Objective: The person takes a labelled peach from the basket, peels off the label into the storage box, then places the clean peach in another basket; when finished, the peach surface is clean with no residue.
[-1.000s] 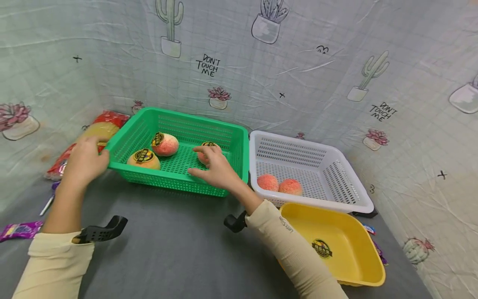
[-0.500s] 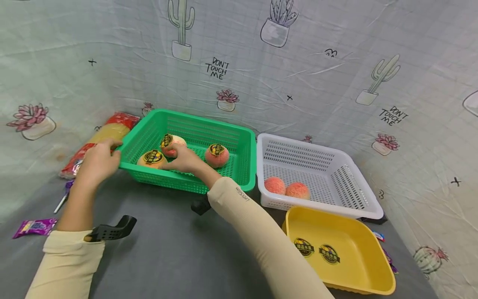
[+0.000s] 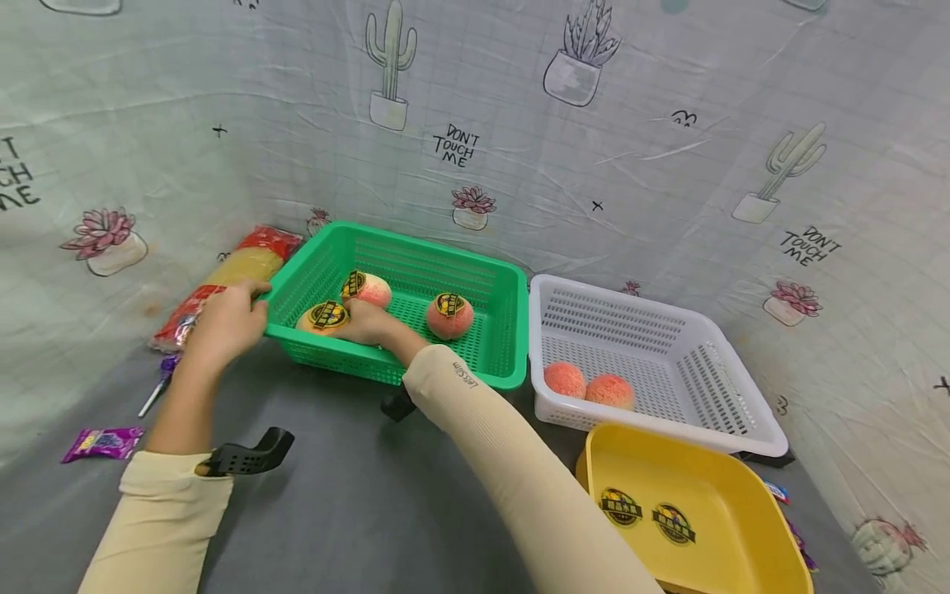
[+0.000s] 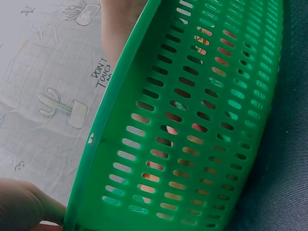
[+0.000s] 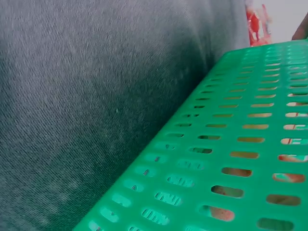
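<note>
Your left hand (image 3: 223, 323) grips the left rim of the green basket (image 3: 490, 272), with the fingers curled over the edge; in the left wrist view a fingertip shows at the rim of the basket (image 4: 192, 144). Your right hand (image 3: 365, 322) reaches inside this basket and rests on the peach with a round sticker (image 3: 323, 318) near the front left corner. The fingers lie around the fruit, but I cannot tell whether they really close on it. A second stickered peach (image 3: 366, 289) lies just behind it, and a third one (image 3: 449, 315) lies more to the right, apart from your hand. The right wrist view shows only the basket wall (image 5: 250, 159) and the gray table cover (image 5: 96, 96). Just beside the green basket on the right stands a white basket (image 3: 742, 412) with two peaches without stickers (image 3: 589, 385). In front of it is a yellow tray (image 3: 772, 544) with two stickers (image 3: 647, 515) on its bottom. A red and yellow packet (image 3: 223, 276) lies left of the green basket.
</note>
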`<action>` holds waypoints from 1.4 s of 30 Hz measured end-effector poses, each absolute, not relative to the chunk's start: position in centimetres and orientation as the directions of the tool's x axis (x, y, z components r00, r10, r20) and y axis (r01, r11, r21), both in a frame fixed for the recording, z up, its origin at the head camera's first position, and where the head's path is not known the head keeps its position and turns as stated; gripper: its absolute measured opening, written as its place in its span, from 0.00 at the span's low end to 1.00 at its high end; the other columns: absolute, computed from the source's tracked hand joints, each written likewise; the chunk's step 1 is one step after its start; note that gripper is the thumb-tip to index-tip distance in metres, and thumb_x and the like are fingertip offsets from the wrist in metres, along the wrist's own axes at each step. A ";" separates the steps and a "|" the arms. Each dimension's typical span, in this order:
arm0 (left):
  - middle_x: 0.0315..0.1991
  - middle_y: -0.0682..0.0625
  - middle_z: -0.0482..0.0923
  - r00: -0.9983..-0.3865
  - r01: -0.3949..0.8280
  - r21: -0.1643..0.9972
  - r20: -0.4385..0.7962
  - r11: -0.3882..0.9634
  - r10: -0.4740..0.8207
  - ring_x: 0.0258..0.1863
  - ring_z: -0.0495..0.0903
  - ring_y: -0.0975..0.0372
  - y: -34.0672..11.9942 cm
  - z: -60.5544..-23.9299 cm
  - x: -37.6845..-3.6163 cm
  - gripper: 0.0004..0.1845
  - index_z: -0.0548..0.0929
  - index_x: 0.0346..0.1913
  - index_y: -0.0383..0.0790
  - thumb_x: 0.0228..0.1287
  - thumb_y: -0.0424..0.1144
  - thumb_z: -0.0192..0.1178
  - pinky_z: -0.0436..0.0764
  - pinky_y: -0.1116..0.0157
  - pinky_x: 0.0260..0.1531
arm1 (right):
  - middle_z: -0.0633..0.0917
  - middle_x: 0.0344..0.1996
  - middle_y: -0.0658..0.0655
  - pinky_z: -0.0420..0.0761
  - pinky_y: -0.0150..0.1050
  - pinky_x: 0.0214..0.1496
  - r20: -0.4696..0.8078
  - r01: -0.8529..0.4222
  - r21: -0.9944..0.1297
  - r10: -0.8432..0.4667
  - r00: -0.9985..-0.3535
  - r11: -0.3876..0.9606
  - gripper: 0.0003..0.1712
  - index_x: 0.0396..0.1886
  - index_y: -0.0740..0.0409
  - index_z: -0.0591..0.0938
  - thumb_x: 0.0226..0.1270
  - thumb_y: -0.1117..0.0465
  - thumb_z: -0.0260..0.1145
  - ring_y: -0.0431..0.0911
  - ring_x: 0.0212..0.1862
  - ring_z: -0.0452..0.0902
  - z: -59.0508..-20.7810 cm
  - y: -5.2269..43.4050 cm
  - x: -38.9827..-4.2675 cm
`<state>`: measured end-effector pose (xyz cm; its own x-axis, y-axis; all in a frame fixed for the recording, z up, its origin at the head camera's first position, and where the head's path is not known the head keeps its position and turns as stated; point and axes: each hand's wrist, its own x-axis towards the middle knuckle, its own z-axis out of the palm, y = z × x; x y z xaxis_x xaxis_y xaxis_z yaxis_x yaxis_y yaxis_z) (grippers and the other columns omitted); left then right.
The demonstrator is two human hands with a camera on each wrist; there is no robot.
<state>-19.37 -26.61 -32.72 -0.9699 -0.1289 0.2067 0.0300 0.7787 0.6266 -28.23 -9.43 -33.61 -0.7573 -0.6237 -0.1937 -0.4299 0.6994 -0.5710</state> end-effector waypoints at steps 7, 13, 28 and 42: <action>0.54 0.23 0.67 -0.969 0.067 0.634 0.226 0.771 -0.101 0.32 0.67 0.45 -25.1 -32.8 -19.6 0.21 0.66 0.60 0.17 0.70 0.28 0.41 0.67 0.56 0.27 | 0.66 0.66 0.60 0.68 0.34 0.58 -0.210 -0.401 -0.554 -0.589 -0.780 0.729 0.43 0.73 0.64 0.53 0.67 0.52 0.63 0.49 0.63 0.65 -34.1 -8.7 -28.4; 0.53 0.22 0.68 -0.965 0.099 0.625 0.249 0.774 -0.078 0.29 0.67 0.47 -24.6 -32.8 -20.0 0.20 0.67 0.58 0.16 0.69 0.28 0.40 0.67 0.58 0.25 | 0.70 0.61 0.62 0.71 0.35 0.54 -0.177 -0.438 -0.530 -0.600 -0.780 0.726 0.41 0.71 0.67 0.57 0.67 0.52 0.63 0.50 0.60 0.69 -33.9 -8.0 -28.4; 0.50 0.23 0.68 -0.966 0.092 0.616 0.247 0.782 -0.081 0.22 0.65 0.51 -25.4 -32.9 -19.9 0.20 0.66 0.59 0.15 0.69 0.27 0.40 0.65 0.59 0.21 | 0.76 0.50 0.54 0.74 0.35 0.44 0.010 -0.361 -0.712 -0.506 -0.863 0.602 0.44 0.67 0.56 0.63 0.55 0.50 0.74 0.45 0.49 0.72 -29.7 -0.9 -26.4; 0.49 0.23 0.67 -0.970 0.065 0.621 0.222 0.781 -0.095 0.27 0.67 0.46 -26.4 -32.8 -19.5 0.22 0.64 0.60 0.16 0.70 0.30 0.38 0.66 0.56 0.23 | 0.75 0.55 0.53 0.78 0.39 0.49 0.087 -0.444 -0.737 -0.579 -0.810 0.509 0.40 0.66 0.56 0.66 0.55 0.57 0.74 0.48 0.57 0.71 -25.9 10.1 -19.5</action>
<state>-19.47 -26.38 -32.80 -0.9703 -0.0954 0.2222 0.0653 0.7813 0.6207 -19.51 10.05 -25.94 -0.8105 -0.5792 0.0873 -0.4435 0.5095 -0.7374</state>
